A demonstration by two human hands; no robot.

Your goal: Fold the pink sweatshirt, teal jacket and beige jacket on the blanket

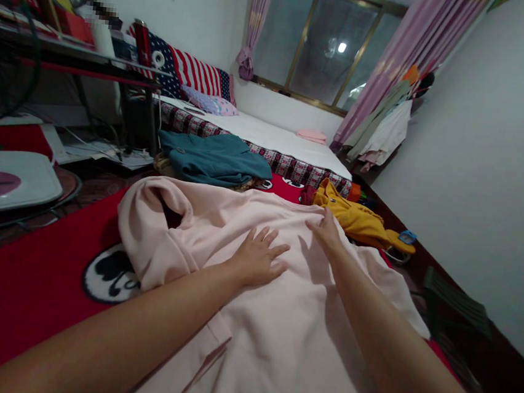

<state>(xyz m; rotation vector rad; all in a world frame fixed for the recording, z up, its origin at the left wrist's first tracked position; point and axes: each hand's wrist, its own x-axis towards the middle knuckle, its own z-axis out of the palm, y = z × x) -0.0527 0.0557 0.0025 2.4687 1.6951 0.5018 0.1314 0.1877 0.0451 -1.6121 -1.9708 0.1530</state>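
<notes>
A pale pink long-sleeved top lies spread over a red blanket with its neckline at the far side. One sleeve bunches up in a loop at the left, and its cuff end shows beneath my left forearm. My left hand rests flat on the chest of the top with its fingers spread. Near the right end of the neckline, my right hand touches the fabric, thumb held apart from the fingers. Part of that hand's fingertips is hard to make out. Neither hand visibly grips the cloth.
Beyond the top lie a folded teal garment and a yellow garment. The red blanket has round black-and-white prints. A desk and white stool stand left, a bed behind, a dark green stool right.
</notes>
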